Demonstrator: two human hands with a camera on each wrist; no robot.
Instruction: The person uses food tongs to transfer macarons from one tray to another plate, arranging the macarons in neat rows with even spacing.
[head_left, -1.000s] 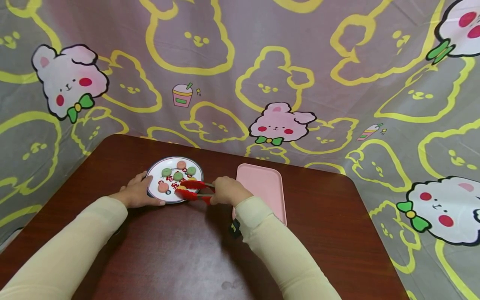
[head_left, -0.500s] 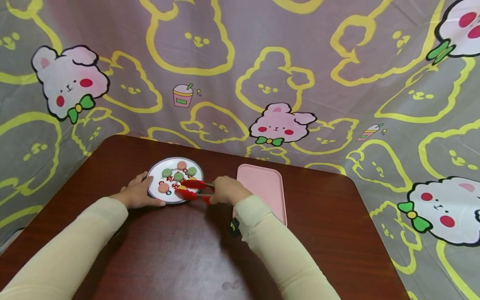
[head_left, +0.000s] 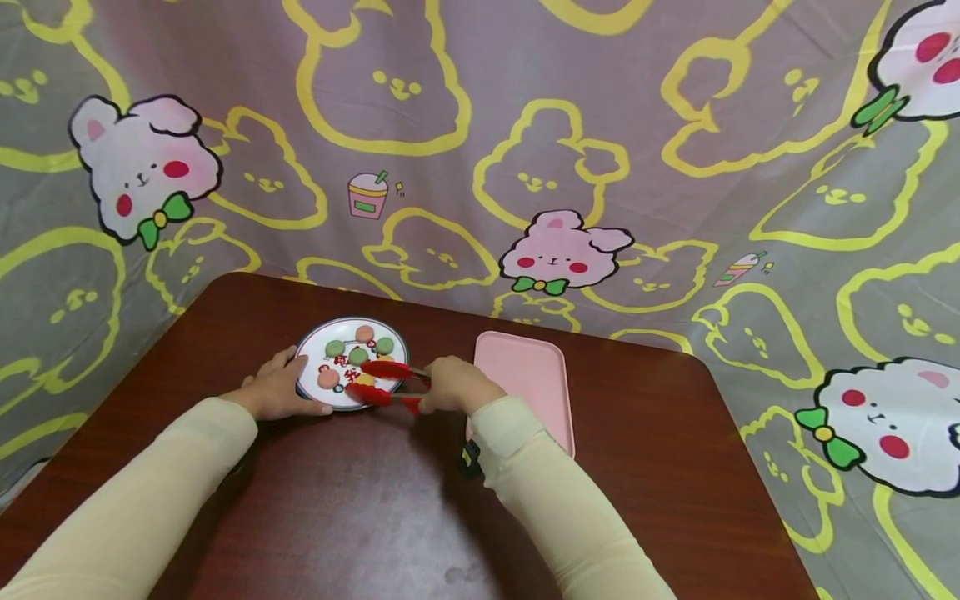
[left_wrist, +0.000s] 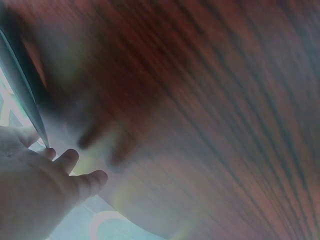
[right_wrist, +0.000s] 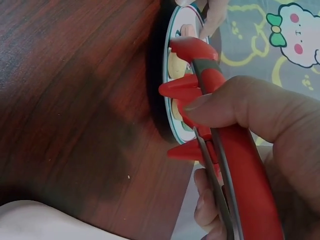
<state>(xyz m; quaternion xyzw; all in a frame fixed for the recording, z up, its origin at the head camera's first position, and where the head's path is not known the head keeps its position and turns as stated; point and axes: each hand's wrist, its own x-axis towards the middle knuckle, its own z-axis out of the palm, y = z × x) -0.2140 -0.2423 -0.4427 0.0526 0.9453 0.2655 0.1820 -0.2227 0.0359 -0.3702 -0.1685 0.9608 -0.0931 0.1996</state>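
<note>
My left hand [head_left: 277, 385] holds the left rim of a round white plate [head_left: 339, 330] with a dark edge and red writing. Several macarons lie on it, among them a green macaron [head_left: 358, 356], a pink macaron [head_left: 328, 379] and a yellow macaron [head_left: 365, 380]. In my right hand [head_left: 459, 383] are red-tipped tongs [head_left: 386, 368], reaching over the plate's right side. Their arms are spread on either side of the yellow macaron. Another yellow one is partly hidden behind the upper arm. The right wrist view shows my thumb pressing the tongs' red handle [right_wrist: 250, 185].
A pink rectangular tray [head_left: 521, 371] lies right of the plate, partly behind my right forearm. The brown wooden table [head_left: 360, 508] extends to a patterned curtain [head_left: 435, 83] at its back and sides. A dark device [head_left: 469, 460] sits at my right wrist.
The tongs' arms have spread wider, the lower one shifting towards me, so the yellow macaron shows more fully. My left hand stays at the plate's rim. The head view has tilted slightly.
</note>
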